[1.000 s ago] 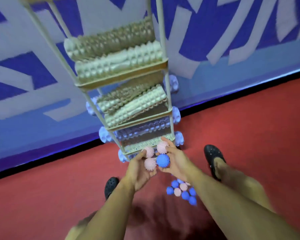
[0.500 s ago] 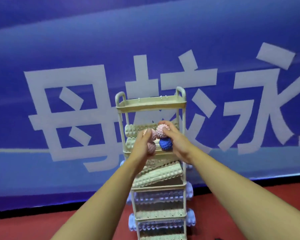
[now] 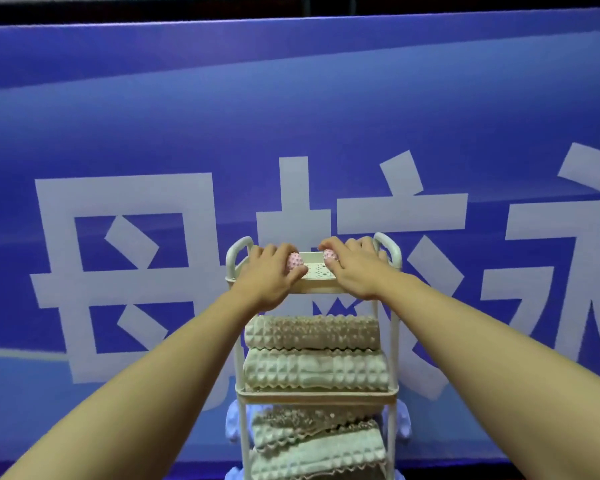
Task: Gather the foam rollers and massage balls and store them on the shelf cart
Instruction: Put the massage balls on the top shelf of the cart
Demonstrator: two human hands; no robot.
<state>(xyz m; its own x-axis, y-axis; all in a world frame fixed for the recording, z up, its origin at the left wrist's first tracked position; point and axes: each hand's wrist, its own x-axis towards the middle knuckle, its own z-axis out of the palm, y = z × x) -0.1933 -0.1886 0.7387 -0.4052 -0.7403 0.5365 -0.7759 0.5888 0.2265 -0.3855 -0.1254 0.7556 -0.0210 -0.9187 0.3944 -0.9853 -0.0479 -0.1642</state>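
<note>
A cream shelf cart (image 3: 317, 289) stands against the blue wall. Both my hands reach over its top tray. My left hand (image 3: 269, 275) grips a pink spiky massage ball (image 3: 295, 261) at the tray's left side. My right hand (image 3: 352, 266) curls over another pink spiky ball (image 3: 328, 256) at the right side. Any other balls under my palms are hidden. Two beige ridged foam rollers (image 3: 314, 370) lie stacked on the shelf below, and more rollers (image 3: 317, 445) fill the shelf under that.
A blue banner wall with large white characters (image 3: 125, 258) rises right behind the cart. Pale blue roller ends (image 3: 404, 422) stick out at the cart's sides lower down. A dark strip of floor edge (image 3: 118, 467) shows at the bottom.
Both hands rose from the front of the roller shelf up to the top tray, carrying the balls, and spread apart. The blue ball is no longer visible. The view tilted upward.
</note>
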